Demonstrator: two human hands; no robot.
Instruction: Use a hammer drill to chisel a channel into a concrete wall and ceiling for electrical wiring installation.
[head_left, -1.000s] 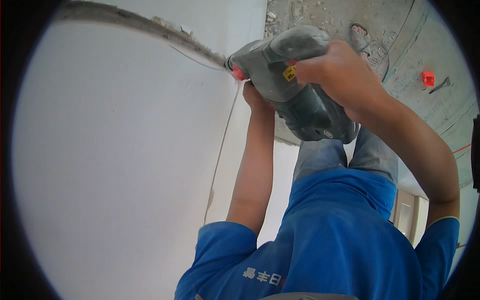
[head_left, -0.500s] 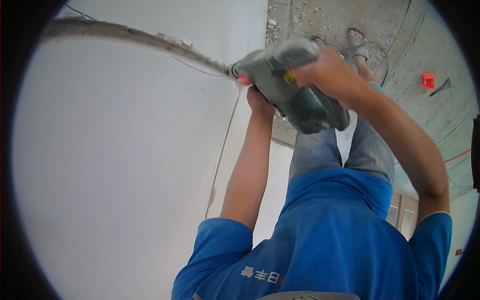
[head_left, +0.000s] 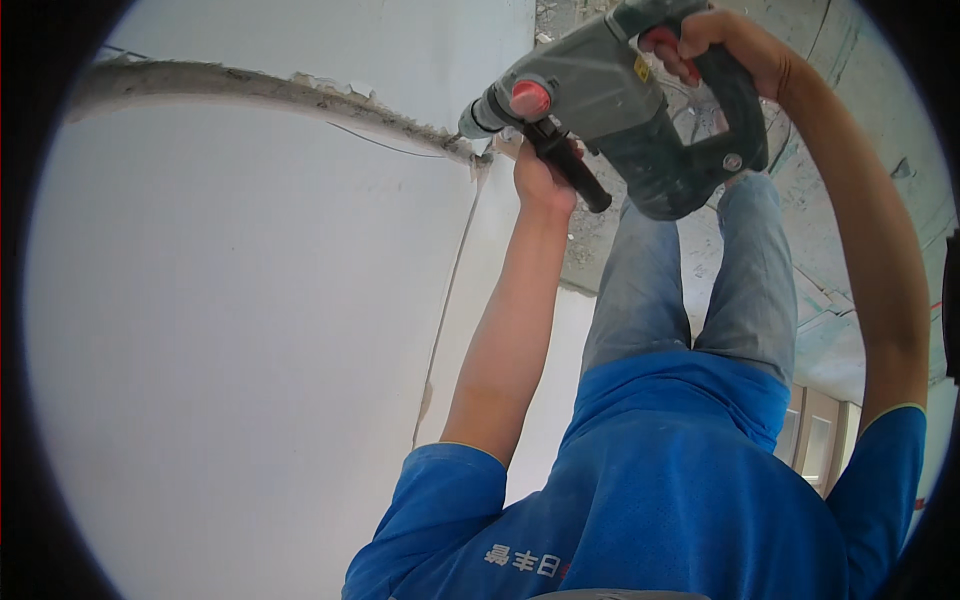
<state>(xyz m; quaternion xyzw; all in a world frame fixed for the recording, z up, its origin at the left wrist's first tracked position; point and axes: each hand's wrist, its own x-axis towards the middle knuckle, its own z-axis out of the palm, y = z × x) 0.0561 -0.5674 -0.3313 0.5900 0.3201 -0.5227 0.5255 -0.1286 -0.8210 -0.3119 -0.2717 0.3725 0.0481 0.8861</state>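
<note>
A grey-green rotary hammer (head_left: 600, 95) with a red round knob is held up against the white wall. My right hand (head_left: 740, 45) is closed around its rear handle, fingers by the red trigger. Beneath the front end, my left hand (head_left: 543, 180) is closed at the black side handle (head_left: 572, 170); the tool partly hides its fingers. The chuck (head_left: 482, 115) points at the rough groove (head_left: 240, 85) cut along the wall, close to its right end. Little of the bit shows there, and how deep it reaches I cannot tell.
A thin crack or line (head_left: 447, 300) runs down the white wall (head_left: 230, 300) from the groove's end. Bits of rubble lie on the bare concrete floor (head_left: 830, 230). A panelled door (head_left: 815, 440) shows at lower right.
The rotary hammer has turned so its side and side handle show. Its rear end and my right hand have moved up and right. My left hand has shifted slightly right.
</note>
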